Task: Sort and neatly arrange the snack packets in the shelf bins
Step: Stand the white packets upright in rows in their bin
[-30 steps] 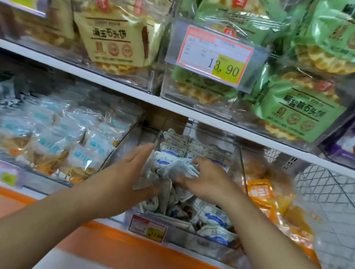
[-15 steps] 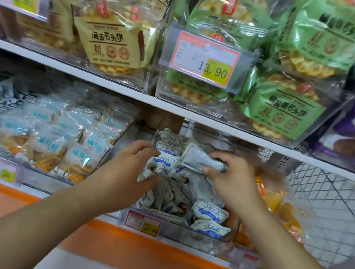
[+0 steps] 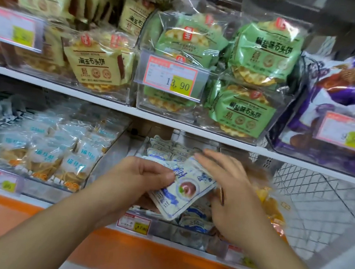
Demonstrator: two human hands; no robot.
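Observation:
A clear shelf bin [image 3: 165, 224] on the lower shelf holds several small white-and-blue snack packets [image 3: 164, 148]. My left hand [image 3: 138, 178] pinches a stack of these white-and-blue packets [image 3: 179, 195] above the bin's front, with the top one face up. My right hand [image 3: 227, 188] lies over the stack's right side, fingers stretched along its top edge and thumb under its right end. More packets lie loose in the bin beneath my hands [image 3: 194, 223].
To the left stands a bin of pale blue packets [image 3: 45, 157]. Orange packets [image 3: 269, 204] fill the bin to the right, beside a wire mesh basket [image 3: 321, 200]. The upper shelf carries yellow [image 3: 95, 62], green [image 3: 243, 112] and purple packs [image 3: 336, 101] and a price tag [image 3: 171, 76].
My hands have pulled a stack of packets up and forward out of the bin. The left hand has gone from pressing the pile to pinching the stack. The camera has tilted upward.

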